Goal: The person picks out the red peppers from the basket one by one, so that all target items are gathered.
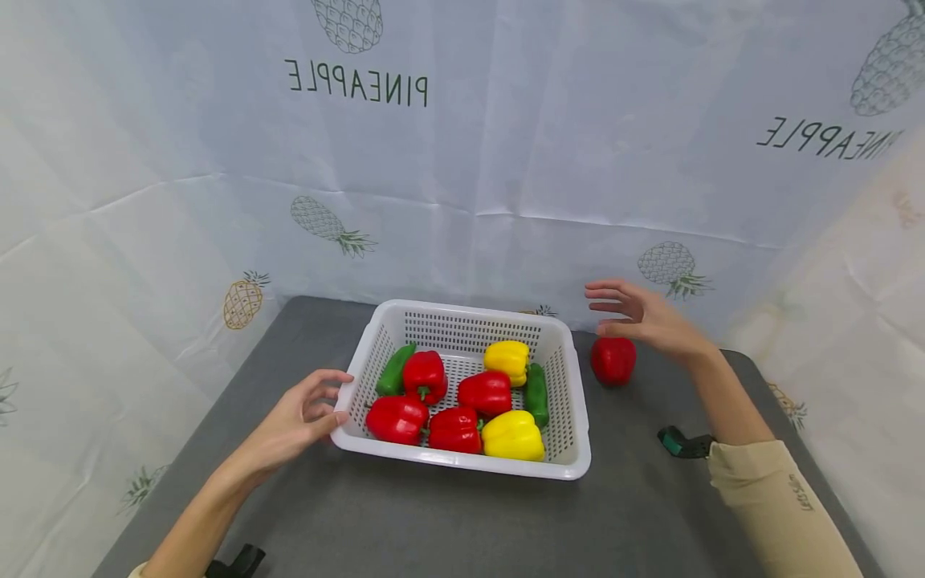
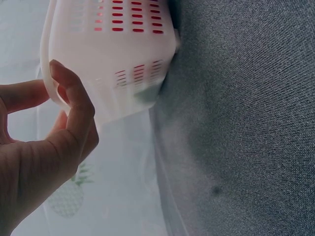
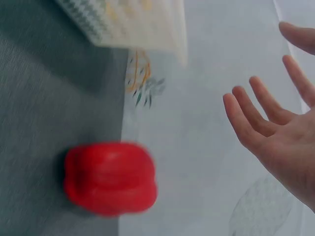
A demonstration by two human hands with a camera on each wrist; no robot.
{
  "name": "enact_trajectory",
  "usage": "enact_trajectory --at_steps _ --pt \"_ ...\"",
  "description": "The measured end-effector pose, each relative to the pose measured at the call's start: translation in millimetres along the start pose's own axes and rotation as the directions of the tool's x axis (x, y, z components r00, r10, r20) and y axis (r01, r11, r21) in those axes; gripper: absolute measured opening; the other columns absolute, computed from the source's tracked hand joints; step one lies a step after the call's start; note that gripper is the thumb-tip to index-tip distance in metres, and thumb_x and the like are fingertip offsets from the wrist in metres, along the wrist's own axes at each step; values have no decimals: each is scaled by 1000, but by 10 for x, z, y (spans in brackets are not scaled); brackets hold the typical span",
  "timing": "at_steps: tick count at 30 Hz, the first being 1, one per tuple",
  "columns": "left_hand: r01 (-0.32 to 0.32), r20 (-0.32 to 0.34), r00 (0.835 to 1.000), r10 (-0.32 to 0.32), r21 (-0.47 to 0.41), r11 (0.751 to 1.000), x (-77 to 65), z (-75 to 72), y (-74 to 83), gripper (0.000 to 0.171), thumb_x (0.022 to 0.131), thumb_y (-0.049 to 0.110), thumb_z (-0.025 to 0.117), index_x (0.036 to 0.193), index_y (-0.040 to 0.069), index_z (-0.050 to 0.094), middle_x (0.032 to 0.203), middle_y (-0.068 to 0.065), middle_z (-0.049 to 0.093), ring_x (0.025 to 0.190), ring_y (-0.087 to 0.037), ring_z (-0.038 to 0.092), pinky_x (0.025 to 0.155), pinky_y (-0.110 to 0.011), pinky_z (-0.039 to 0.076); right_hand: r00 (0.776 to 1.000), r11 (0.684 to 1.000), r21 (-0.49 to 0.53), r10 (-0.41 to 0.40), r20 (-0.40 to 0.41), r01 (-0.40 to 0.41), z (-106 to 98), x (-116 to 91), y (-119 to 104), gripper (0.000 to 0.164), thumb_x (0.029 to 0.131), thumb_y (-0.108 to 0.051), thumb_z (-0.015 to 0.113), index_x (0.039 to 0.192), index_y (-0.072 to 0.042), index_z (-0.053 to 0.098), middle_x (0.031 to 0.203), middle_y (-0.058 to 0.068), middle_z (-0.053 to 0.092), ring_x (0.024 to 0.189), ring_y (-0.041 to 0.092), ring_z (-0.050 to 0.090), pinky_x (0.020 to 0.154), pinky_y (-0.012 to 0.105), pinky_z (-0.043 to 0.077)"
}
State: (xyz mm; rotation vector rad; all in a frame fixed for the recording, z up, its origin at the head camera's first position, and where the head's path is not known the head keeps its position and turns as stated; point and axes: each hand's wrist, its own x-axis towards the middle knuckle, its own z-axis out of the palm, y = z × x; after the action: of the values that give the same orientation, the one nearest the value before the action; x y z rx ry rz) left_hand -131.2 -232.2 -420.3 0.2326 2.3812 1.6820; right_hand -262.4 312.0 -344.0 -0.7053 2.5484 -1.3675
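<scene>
A white perforated plastic basket (image 1: 462, 466) stands on the grey table. My left hand (image 1: 307, 409) pinches its left rim between thumb and fingers; the left wrist view shows the fingertips curled over the rim (image 2: 47, 59). Inside lie several red bell peppers (image 1: 486, 392), two yellow bell peppers (image 1: 513, 436) and two long green vegetables (image 1: 536, 393). Right of the basket a single red bell pepper (image 1: 613, 361) sits on the table. Over it my right hand (image 1: 643, 317) hovers with fingers spread, and the right wrist view shows it apart from the pepper (image 3: 110, 178).
A white cloth (image 1: 462, 160) printed with pineapples hangs behind the table (image 1: 433, 530) and along its sides. Dark wrist straps show at the right forearm (image 1: 685, 444) and at the left forearm (image 1: 237, 562).
</scene>
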Motion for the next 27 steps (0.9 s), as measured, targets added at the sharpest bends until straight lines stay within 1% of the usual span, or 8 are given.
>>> enact_trajectory --at_steps 1,3,7,10,13,16,21,27 --pt "0 0 1000 0 2 1000 1 1 2 63 99 7 71 155 2 41 140 -29 61 97 -20 74 77 -33 64 1000 1000 -3 -6 16 6 27 27 -45 67 99 -15 75 159 -16 47 164 11 51 149 42 50 101 21 58" --pt "1 0 1000 -1 3 1000 2 1 7 63 100 7 71 155 2 41 140 -30 61 98 -20 74 77 -33 64 999 1000 -14 -16 44 17 77 87 -129 68 97 -15 77 159 -16 48 164 13 51 148 42 52 102 22 57" --pt "-2 -1 1000 2 5 1000 -5 -2 10 63 99 7 71 154 2 41 140 -30 60 98 -20 74 77 -33 64 994 999 -22 -36 101 39 144 243 -286 67 98 -14 77 158 -11 49 162 13 54 147 42 54 106 25 57" --pt "2 -2 1000 -2 5 1000 -9 -1 10 63 99 7 71 154 2 41 140 -30 61 98 -20 74 77 -34 64 991 999 -19 -30 133 33 182 370 -389 65 99 -13 77 157 -8 49 161 13 55 148 42 55 109 37 59" --pt "7 4 1000 -7 4 1000 -12 2 4 63 99 7 71 154 2 41 140 -30 60 99 -22 75 77 -35 64 986 1000 -21 -14 165 18 238 483 -489 64 98 -17 78 157 -12 51 162 12 56 148 38 56 113 53 57" --pt "12 4 1000 -12 6 1000 -13 9 -4 64 99 7 71 154 2 41 141 -30 60 100 -24 75 77 -34 64 979 1000 -15 -19 204 22 302 599 -577 63 97 -20 79 155 -16 54 162 13 56 148 36 57 116 60 53" --pt "14 1 1000 -14 15 1000 -17 23 4 64 99 7 71 155 2 41 143 -31 59 102 -26 75 77 -34 64 956 1000 2 -9 293 9 435 798 -692 62 96 -22 78 153 -21 56 160 11 58 147 40 58 117 61 51" --pt "26 -17 1000 -25 18 1000 -23 15 26 62 99 7 71 154 4 43 141 -30 60 100 -25 75 76 -35 64 911 1000 -1 17 413 -19 661 1022 -783 63 96 -25 76 155 -20 54 159 12 59 149 44 56 118 57 52"
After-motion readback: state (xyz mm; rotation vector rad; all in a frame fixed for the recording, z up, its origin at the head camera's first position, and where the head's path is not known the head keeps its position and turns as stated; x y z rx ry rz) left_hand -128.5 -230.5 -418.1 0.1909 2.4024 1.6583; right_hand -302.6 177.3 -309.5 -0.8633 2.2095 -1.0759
